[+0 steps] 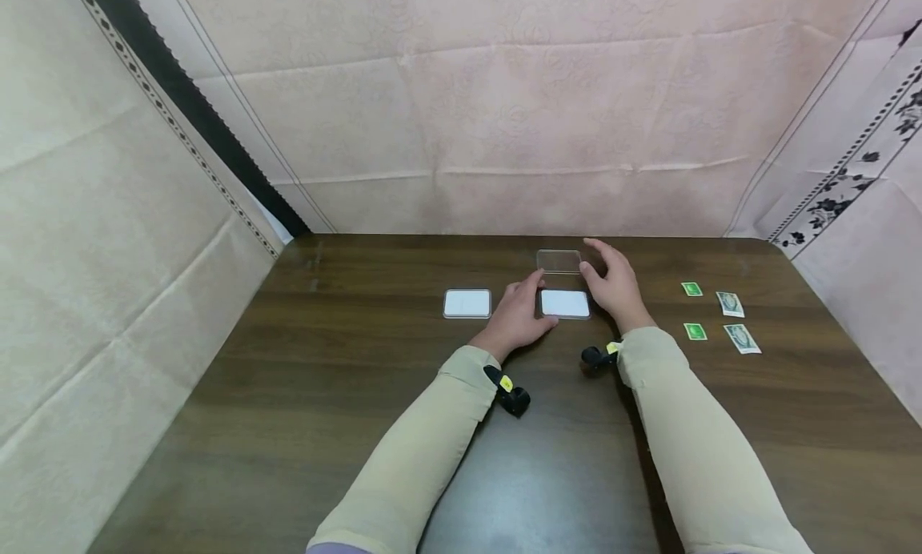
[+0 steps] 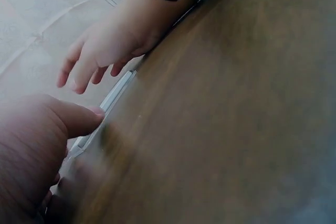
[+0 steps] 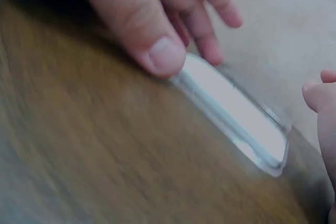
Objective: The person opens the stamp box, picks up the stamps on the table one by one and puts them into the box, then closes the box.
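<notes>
A shallow clear case with a white inside [image 1: 565, 304] lies on the table between the hands. My left hand [image 1: 514, 318] is at its left end, thumb along the near edge and fingers bent round the far corner; the left wrist view shows the thumb [image 2: 86, 120] against the case's rim [image 2: 116, 92]. Behind the case lies a transparent lid-like piece [image 1: 559, 261]. My right hand [image 1: 615, 286] is spread at that piece's right side, thumb and forefinger apart; whether it touches anything I cannot tell. In the right wrist view, its thumb [image 3: 167, 56] overlaps a corner of the white case [image 3: 236, 111].
Another white-filled case [image 1: 467, 303] lies to the left. On the right are two small green cards [image 1: 692, 289] and two larger pale printed cards [image 1: 730, 304]. Pale cloth [image 1: 504, 114] hangs behind the table's far edge.
</notes>
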Motion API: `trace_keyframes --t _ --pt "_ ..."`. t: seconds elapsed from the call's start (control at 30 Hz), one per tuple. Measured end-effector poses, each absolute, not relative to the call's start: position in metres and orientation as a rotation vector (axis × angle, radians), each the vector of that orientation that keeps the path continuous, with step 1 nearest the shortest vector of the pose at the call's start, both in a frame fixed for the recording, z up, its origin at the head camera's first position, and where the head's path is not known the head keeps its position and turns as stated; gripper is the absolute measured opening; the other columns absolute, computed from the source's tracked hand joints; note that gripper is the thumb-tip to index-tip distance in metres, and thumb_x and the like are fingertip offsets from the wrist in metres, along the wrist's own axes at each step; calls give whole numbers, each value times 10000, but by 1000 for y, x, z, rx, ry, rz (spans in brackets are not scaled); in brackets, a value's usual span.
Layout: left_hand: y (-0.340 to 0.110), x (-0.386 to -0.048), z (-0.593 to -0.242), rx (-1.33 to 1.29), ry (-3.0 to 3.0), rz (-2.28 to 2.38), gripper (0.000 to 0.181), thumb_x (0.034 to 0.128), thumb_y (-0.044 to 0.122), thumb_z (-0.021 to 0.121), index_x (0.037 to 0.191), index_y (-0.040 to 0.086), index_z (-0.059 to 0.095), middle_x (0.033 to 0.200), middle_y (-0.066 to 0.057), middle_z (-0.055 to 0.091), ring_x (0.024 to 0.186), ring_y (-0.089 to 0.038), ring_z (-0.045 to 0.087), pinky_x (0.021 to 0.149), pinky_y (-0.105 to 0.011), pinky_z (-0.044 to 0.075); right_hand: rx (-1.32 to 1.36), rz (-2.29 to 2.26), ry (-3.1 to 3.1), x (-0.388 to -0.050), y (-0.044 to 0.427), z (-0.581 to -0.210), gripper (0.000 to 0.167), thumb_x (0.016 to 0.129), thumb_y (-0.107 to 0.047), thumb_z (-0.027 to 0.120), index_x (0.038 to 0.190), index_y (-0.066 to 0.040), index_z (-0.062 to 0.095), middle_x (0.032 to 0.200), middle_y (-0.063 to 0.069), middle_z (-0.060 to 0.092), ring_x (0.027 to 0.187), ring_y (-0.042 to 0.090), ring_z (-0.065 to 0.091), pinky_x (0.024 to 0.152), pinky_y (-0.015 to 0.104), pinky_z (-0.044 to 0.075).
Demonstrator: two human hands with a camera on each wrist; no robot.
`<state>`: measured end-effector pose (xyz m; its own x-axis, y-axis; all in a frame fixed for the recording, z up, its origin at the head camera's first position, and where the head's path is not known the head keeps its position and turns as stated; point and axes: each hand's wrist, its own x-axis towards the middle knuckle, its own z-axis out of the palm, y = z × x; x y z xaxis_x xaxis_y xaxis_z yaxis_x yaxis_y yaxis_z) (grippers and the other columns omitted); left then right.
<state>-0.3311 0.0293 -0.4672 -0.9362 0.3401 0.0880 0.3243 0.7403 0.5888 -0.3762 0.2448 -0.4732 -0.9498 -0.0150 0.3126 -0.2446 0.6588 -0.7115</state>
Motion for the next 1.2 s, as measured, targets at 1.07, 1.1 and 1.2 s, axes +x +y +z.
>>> trace_keyframes --t 1.07,1.1,1.2 --pt "-118 -338 -470 773 2919 1282 805 863 278 824 1524 147 385 1444 -22 527 1401 -241 359 1130 -482 362 524 855 -2588 -330 173 -469 463 1024 -293 595 1413 -47 540 1418 182 558 1388 386 403 1171 548 248" --pt "-123 -339 -471 755 2921 1252 817 864 296 822 1532 156 372 1457 -22 511 1410 -239 345 1136 -480 353 545 837 -2588 -330 170 -469 463 1024 -298 596 1408 -45 544 1416 183 560 1382 385 411 1174 542 245" --pt "-137 -341 -471 712 2910 1183 871 863 330 819 1559 156 325 1492 -40 471 1433 -251 307 1148 -488 333 601 798 -2595 -329 158 -468 473 1027 -328 585 1408 -51 547 1414 177 566 1371 378 432 1184 520 241"
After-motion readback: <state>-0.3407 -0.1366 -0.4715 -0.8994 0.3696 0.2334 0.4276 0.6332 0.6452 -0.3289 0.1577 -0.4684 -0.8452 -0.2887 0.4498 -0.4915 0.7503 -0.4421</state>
